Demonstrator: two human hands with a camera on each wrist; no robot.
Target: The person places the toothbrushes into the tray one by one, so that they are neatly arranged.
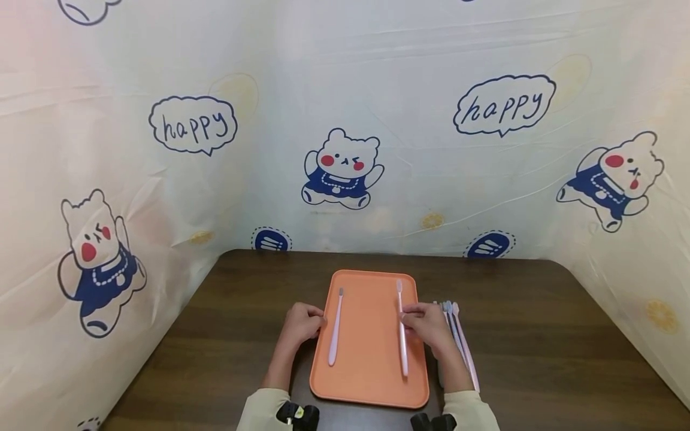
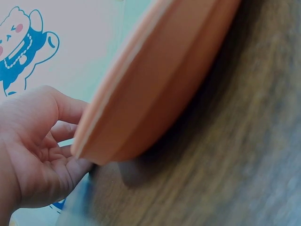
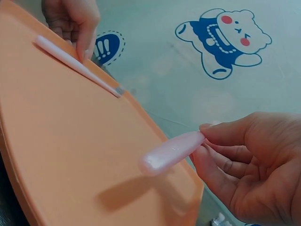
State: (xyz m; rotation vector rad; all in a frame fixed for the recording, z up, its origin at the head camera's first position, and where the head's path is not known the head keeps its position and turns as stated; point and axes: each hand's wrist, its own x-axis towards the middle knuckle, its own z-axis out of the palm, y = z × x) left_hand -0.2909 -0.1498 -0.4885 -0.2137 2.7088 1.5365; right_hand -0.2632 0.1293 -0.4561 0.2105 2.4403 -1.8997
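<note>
- Head view: my left grip, left of centre in the lower part of the frame, pinches the left rim of the orange tray, its fingers nearly closed on that edge.
- In the same view, my right grip sits over the tray's right rim, thumb and fingers closed on the middle of a pale pink toothbrush. The brush stands nearly vertical in the frame, head towards the top, handle end towards the bottom, over the right part of the tray.
- A second toothbrush lies along the tray's left side, its grey-bristled head also towards the top.
- Just right of my right grip, more toothbrushes lie side by side on the dark wooden desk, partly hidden by my forearm.
- Behind, a pale sheet with printed bears and "happy" bubbles fills the upper frame. Light sleeves and black wrist devices show at the bottom edge.
- Left wrist view: my left grip, at the left of the frame, has thumb and finger on the tray's rim near centre left; the blurred desk fills the right side.
- Right wrist view: my right grip, lower right, pinches the pink toothbrush between thumb and fingertips, handle end pointing left, raised above the tray with a shadow below it. The second toothbrush lies upper left, beside my left grip at the rim.
</note>
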